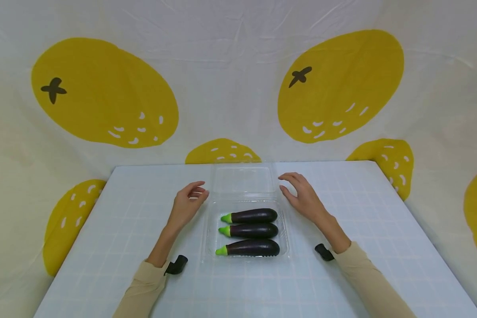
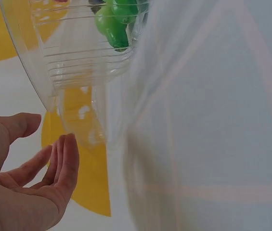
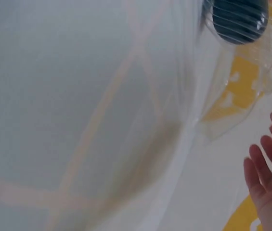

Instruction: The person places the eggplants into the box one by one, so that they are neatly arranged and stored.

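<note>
A clear plastic clamshell box (image 1: 244,260) stands on the table, its hinged lid (image 1: 244,179) folded back toward the wall. Three dark purple eggplants (image 1: 254,230) with green stem ends lie side by side in its base, the stems pointing left. Beside the lid's left edge hovers my left hand (image 1: 188,204), fingers loosely bent and nothing held. My right hand (image 1: 304,198) is off the lid's right edge, thumb and fingers apart, also holding nothing. In the left wrist view, the green stem ends (image 2: 115,24) show through the ribbed box wall.
A pale checked cloth covers the table (image 1: 135,221). Behind it hangs a white curtain (image 1: 226,88) printed with large yellow fruit. Black wrist-worn devices (image 1: 177,265) stick out near both sleeves (image 1: 367,276).
</note>
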Motion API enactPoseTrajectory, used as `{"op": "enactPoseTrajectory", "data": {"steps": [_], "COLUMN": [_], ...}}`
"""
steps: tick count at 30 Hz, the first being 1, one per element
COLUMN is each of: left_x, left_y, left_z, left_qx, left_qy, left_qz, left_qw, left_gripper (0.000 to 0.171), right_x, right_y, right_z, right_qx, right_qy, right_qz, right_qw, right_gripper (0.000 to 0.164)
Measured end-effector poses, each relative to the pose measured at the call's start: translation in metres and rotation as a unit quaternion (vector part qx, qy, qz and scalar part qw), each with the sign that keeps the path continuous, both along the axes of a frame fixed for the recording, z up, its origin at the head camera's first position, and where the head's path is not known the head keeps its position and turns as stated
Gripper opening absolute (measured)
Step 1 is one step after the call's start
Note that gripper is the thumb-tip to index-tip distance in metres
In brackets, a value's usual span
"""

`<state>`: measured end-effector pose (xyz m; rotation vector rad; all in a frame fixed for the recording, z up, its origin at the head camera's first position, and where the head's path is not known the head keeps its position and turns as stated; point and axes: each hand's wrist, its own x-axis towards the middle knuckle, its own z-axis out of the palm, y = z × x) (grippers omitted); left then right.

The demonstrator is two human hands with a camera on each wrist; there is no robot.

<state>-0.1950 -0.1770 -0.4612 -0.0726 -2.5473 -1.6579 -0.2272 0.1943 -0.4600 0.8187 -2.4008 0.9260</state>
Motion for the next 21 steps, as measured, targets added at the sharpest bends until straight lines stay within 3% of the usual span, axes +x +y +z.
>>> {"op": "enactPoseTrajectory", "data": {"steps": [11, 17, 21], "left_x": [-0.016, -0.023, -0.026], "left_y": [0.002, 0.001, 0.001], "left_z": [-0.001, -0.002, -0.001], "left_qx": [0.015, 0.033, 0.035], "left_qy": [-0.038, -0.035, -0.043], "left_qz": [-0.002, -0.020, -0.026], "left_qw": [0.9992, 0.9986, 0.9981], "left_gripper": [0.050, 0.047, 0.047], "right_x": [-0.012, -0.015, -0.018], "right_y": [-0.003, -0.008, -0.010], "right_z": [-0.010, -0.011, -0.012], "right_qx": [-0.078, -0.088, -0.084], "right_qy": [-0.085, -0.162, -0.188], "right_qz": [-0.037, -0.048, -0.055], "right_qw": [0.993, 0.982, 0.977], "right_gripper": [0.033, 0.039, 0.040]}}
